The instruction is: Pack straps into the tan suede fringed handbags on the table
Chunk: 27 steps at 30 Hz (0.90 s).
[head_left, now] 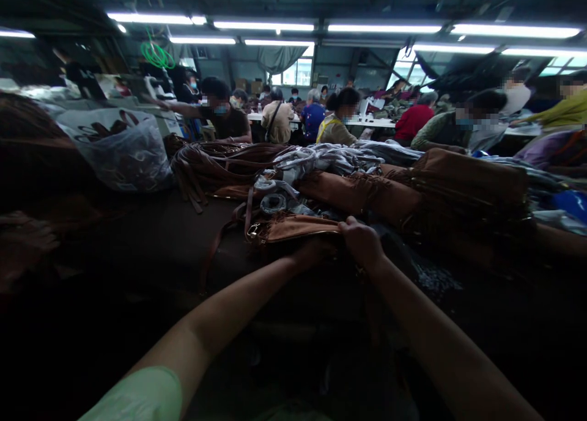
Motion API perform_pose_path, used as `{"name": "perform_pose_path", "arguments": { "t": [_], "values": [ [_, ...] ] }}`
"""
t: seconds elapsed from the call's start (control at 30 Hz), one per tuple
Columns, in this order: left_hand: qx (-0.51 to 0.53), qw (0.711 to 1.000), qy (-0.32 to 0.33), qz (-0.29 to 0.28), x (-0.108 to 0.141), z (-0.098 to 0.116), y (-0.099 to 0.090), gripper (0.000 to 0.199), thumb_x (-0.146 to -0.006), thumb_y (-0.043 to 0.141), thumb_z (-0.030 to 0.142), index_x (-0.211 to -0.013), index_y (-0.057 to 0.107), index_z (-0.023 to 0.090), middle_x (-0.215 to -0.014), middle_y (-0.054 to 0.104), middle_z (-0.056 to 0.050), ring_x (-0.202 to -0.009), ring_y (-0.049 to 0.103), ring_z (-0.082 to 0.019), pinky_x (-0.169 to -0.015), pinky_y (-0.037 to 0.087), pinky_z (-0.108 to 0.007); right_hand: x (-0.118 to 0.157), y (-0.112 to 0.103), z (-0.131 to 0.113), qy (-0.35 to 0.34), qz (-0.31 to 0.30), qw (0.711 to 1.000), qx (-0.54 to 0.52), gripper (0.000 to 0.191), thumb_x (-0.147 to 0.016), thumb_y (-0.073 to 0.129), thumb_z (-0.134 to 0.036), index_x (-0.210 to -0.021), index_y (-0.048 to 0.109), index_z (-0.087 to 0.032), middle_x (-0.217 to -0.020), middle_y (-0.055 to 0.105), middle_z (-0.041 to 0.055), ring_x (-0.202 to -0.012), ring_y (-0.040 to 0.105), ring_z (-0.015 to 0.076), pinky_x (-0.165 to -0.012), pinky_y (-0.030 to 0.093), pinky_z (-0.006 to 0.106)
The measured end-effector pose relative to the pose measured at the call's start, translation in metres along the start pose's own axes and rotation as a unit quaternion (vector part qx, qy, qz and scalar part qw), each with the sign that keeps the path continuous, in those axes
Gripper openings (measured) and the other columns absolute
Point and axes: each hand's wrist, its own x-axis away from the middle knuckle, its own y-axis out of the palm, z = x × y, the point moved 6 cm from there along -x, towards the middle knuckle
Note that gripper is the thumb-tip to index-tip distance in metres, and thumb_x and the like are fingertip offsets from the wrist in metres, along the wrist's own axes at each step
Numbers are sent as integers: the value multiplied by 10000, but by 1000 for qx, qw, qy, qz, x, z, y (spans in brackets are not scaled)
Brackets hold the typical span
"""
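A brown handbag [300, 228] with a zip edge, fringe and a gold clasp at its left end lies in front of me on the dark table. My right hand [360, 239] is closed on the bag's right end, thumb on top. My left hand [317, 251] is at the bag's near side, in deep shadow; its fingers are hidden, and I cannot tell whether they are inside the bag or below it. A dark strap [217, 241] trails from the bag's left end. Just behind sits a plastic-wrapped roll [273, 203].
Stacked brown fringed bags [472, 183] stand at the right, with brown straps [220, 158] heaped at the back. A clear plastic sack [123, 155] stands at the left. Another person's hand [30, 234] shows at the far left. Several people sit at tables beyond.
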Motion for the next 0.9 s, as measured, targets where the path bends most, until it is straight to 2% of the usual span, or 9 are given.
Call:
{"name": "perform_pose_path", "arguments": {
  "t": [0.13,0.2,0.27,0.37,0.47,0.53,0.6,0.67,0.9],
  "values": [
    [-63,983,170,-37,5,9,-2,207,-861,537,223,-804,714,133,-885,702,-81,-878,626,-191,-836,471,-304,-2,14,-16,-72,-64,991,-89,207,-852,498,-184,-1024,610,-159,-1040,618,115,-871,624,201,-709,445,260],
    [-23,983,183,-27,1,6,-3,201,-854,550,234,-845,722,131,-903,711,-80,-879,640,-200,-836,478,-309,5,15,-13,-78,-67,979,-173,307,-811,563,-215,-1114,592,-176,-1099,620,100,-957,606,208,-797,444,272],
    [51,985,163,-24,-4,1,-2,189,-833,587,251,-897,724,139,-958,713,-73,-923,645,-212,-862,481,-321,16,11,5,-68,-29,961,-265,424,-796,585,-258,-1216,553,-211,-1194,602,76,-1050,574,206,-876,427,284],
    [127,985,114,-19,-10,-7,2,193,-797,635,269,-921,729,155,-982,716,-68,-947,649,-226,-875,489,-341,31,12,70,33,53,934,-352,340,-839,520,-370,-1118,636,-214,-1104,663,45,-970,613,191,-820,455,272],
    [151,985,87,-6,-11,-9,1,190,-774,659,271,-900,736,152,-948,725,-76,-912,662,-235,-834,511,-343,41,34,154,215,35,924,-315,305,-798,537,-396,-892,724,-175,-796,716,48,-734,649,195,-641,461,258],
    [151,984,91,-10,-9,-6,1,200,-781,649,272,-912,737,149,-959,723,-78,-923,660,-237,-837,511,-346,39,45,187,241,3,940,-241,235,-742,599,-367,-806,744,-193,-774,721,42,-742,652,199,-629,444,248],
    [136,985,100,-19,-8,-3,1,215,-796,628,272,-941,734,154,-988,718,-73,-962,647,-237,-877,495,-356,31,55,194,200,-42,956,-210,192,-719,628,-346,-781,751,-213,-783,725,29,-761,653,185,-638,432,233],
    [124,987,103,-14,-8,-2,0,220,-797,624,266,-952,734,155,-998,716,-72,-987,638,-238,-904,481,-361,22,64,187,166,-80,963,-196,181,-717,635,-341,-780,753,-220,-786,726,28,-771,652,171,-644,426,222],
    [88,991,97,5,-8,-9,1,195,-793,635,256,-914,738,144,-947,726,-58,-898,655,-218,-844,499,-327,-5,83,173,181,-155,962,-132,156,-663,649,-255,-753,749,-175,-768,709,65,-705,629,175,-555,384,228]
  ]
}}
